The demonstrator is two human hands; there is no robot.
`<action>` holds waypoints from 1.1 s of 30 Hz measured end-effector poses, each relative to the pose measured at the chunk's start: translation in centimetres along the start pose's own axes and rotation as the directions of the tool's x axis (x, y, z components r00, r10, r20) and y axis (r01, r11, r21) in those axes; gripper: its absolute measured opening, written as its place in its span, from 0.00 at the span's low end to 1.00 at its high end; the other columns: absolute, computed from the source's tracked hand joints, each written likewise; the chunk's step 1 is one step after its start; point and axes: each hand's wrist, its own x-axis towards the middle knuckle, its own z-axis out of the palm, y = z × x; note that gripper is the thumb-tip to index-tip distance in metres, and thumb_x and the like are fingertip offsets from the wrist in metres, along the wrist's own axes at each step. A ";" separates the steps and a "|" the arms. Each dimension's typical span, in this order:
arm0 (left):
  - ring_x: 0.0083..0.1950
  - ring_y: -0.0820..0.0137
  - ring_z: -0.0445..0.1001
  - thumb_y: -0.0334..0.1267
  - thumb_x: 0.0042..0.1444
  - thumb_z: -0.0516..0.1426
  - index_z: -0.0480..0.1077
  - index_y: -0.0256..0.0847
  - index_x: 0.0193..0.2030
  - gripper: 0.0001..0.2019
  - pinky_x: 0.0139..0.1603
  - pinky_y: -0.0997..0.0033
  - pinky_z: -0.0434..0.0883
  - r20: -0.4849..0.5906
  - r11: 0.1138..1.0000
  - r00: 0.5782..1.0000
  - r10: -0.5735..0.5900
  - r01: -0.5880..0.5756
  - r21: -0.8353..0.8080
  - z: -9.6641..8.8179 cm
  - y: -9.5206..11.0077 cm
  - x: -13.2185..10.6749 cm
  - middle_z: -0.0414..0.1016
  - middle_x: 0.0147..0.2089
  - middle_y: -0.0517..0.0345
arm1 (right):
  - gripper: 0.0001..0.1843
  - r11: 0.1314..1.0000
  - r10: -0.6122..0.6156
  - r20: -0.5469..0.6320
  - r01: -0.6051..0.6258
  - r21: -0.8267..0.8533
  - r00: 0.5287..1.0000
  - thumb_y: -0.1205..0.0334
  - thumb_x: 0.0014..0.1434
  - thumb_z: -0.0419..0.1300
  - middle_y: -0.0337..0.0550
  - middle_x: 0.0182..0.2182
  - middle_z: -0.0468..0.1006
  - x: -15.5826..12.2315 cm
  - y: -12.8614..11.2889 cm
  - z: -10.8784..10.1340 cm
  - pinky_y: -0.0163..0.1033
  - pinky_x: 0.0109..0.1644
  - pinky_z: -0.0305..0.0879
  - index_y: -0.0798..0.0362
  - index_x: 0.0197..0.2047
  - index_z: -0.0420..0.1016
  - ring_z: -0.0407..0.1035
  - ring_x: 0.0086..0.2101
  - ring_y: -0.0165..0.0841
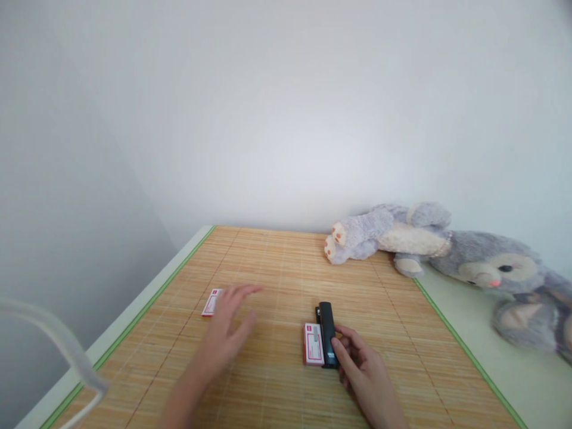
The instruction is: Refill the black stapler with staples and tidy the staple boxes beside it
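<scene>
A black stapler (328, 336) lies on the bamboo mat, its long side pointing away from me. My right hand (360, 363) grips its near right side between thumb and fingers. Directly left of the stapler, seemingly touching it, is a small red-and-white staple box (313, 344). My left hand (230, 325) hovers over the mat to the left, slightly blurred, with thumb and fingers apart and nothing held. Behind that hand sits a second red-and-white staple box (211, 302), partly hidden by the fingers.
Green-edged bamboo matting (277, 268) covers most of the pale table (500, 333). A grey plush toy (411, 238) stretches along the back right, against the white wall (286, 119). A blurred white curved strip (53, 333) crosses the lower left.
</scene>
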 end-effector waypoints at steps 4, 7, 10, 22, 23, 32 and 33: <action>0.69 0.52 0.61 0.40 0.61 0.51 0.59 0.50 0.72 0.31 0.71 0.44 0.54 -0.042 0.954 0.994 -0.100 0.108 0.279 -5.3 -6.5 0.6 0.67 0.70 0.53 | 0.32 1.000 0.006 -0.002 -0.006 -0.001 1.000 0.36 0.63 0.61 0.37 0.29 0.74 0.2 0.4 -0.1 0.34 0.21 0.62 0.52 0.59 0.72 0.65 0.20 0.28; 0.70 0.48 0.60 0.41 0.53 0.57 0.58 0.46 0.74 0.38 0.72 0.43 0.51 0.071 0.889 0.978 -0.197 0.147 0.434 -6.3 -9.5 0.5 0.68 0.70 0.51 | 0.32 1.000 0.014 -0.003 -0.014 0.005 1.000 0.37 0.64 0.61 0.38 0.30 0.74 0.2 0.6 -0.2 0.34 0.21 0.62 0.52 0.60 0.72 0.65 0.21 0.28; 0.67 0.47 0.65 0.43 0.51 0.59 0.62 0.47 0.71 0.38 0.70 0.44 0.55 0.093 0.867 0.964 -0.249 0.179 0.465 -6.6 -11.1 -0.6 0.70 0.67 0.50 | 0.32 1.000 0.023 0.008 -0.023 0.016 1.000 0.37 0.64 0.60 0.38 0.32 0.75 0.3 0.8 -0.2 0.33 0.21 0.62 0.51 0.61 0.71 0.67 0.22 0.29; 0.66 0.56 0.67 0.38 0.53 0.63 0.66 0.56 0.66 0.32 0.69 0.51 0.62 0.188 0.994 0.982 -0.036 0.015 0.112 1.2 3.5 -3.4 0.70 0.64 0.54 | 0.31 0.998 0.034 0.011 -0.034 0.047 0.999 0.38 0.63 0.62 0.39 0.32 0.77 0.1 0.7 -0.3 0.34 0.23 0.65 0.50 0.61 0.72 0.70 0.24 0.30; 0.66 0.57 0.67 0.36 0.51 0.64 0.67 0.56 0.65 0.33 0.69 0.51 0.61 0.217 0.996 0.976 -0.009 -0.012 0.093 2.4 5.0 -2.6 0.71 0.63 0.55 | 0.32 0.998 0.030 0.016 -0.031 0.057 0.999 0.38 0.63 0.62 0.39 0.32 0.76 0.1 0.5 -0.2 0.34 0.23 0.66 0.50 0.61 0.72 0.70 0.24 0.30; 0.60 0.53 0.69 0.41 0.43 0.70 0.73 0.57 0.60 0.33 0.68 0.49 0.59 0.376 0.996 0.923 0.080 -0.084 -0.005 6.3 8.3 1.1 0.74 0.57 0.56 | 0.38 0.992 0.055 0.007 -0.055 0.115 0.998 0.31 0.55 0.66 0.39 0.28 0.76 0.1 -0.8 0.0 0.36 0.22 0.65 0.52 0.57 0.76 0.69 0.21 0.31; 0.60 0.53 0.69 0.41 0.43 0.70 0.72 0.58 0.61 0.35 0.68 0.49 0.59 0.384 0.996 0.920 0.084 -0.084 -0.017 6.6 8.4 1.0 0.73 0.57 0.56 | 0.39 0.992 0.054 0.006 -0.054 0.110 0.999 0.30 0.54 0.66 0.40 0.29 0.77 0.0 -1.0 0.0 0.36 0.22 0.65 0.52 0.57 0.76 0.68 0.21 0.31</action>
